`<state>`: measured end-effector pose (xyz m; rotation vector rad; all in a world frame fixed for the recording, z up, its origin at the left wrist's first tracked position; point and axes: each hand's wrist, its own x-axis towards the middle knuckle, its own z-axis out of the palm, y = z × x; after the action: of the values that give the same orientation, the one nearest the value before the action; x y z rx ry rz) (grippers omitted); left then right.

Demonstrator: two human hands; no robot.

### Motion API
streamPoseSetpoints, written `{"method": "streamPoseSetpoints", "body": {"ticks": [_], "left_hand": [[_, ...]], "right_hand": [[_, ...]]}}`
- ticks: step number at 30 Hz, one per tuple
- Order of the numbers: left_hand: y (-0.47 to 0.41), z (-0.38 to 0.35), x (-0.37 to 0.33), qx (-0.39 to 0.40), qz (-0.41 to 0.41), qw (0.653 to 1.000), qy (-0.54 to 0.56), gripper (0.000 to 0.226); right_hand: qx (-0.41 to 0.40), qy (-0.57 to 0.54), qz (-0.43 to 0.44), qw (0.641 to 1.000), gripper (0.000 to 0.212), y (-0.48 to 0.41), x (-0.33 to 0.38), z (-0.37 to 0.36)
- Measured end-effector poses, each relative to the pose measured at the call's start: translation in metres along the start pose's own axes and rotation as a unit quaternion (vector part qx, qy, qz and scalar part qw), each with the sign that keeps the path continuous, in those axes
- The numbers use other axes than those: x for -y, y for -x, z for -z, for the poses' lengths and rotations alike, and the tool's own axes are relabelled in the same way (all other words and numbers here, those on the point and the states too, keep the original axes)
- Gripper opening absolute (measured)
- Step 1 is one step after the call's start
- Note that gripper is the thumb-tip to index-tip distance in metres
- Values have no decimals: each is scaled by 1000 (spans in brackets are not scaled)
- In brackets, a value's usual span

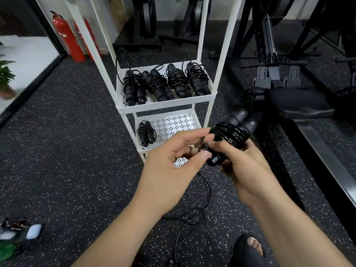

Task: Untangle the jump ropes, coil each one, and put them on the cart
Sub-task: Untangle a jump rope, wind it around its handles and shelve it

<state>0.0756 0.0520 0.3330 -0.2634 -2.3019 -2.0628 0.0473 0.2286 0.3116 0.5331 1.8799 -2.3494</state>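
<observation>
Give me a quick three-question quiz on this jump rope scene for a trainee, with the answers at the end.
1. How many coiled ropes lie on the middle shelf? A two, B four, C six.
2. True or false: the lower shelf shows one rope bundle.
3. Fill in: the left hand and right hand hold a wound rope, while a loose rope trails on the ___.
Key: 1 B; 2 true; 3 floor.
</observation>
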Motion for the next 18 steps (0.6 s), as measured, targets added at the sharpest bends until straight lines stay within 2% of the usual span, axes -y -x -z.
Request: {"method": "streamPoseSetpoints", "body": {"ticks": [5, 12, 18], "left_hand": [[-3, 3, -2, -13, 24, 999, 40, 46], [-9, 17, -1, -62, 11, 997, 40, 47], [-13, 26, 4, -74, -11, 996, -57, 39]], "right_hand": [[17, 27, 8, 999, 36, 9, -8, -14], [35, 86, 35, 995, 45, 13, -2, -17], [109, 200, 41, 973, 47, 22, -2, -19]]}}
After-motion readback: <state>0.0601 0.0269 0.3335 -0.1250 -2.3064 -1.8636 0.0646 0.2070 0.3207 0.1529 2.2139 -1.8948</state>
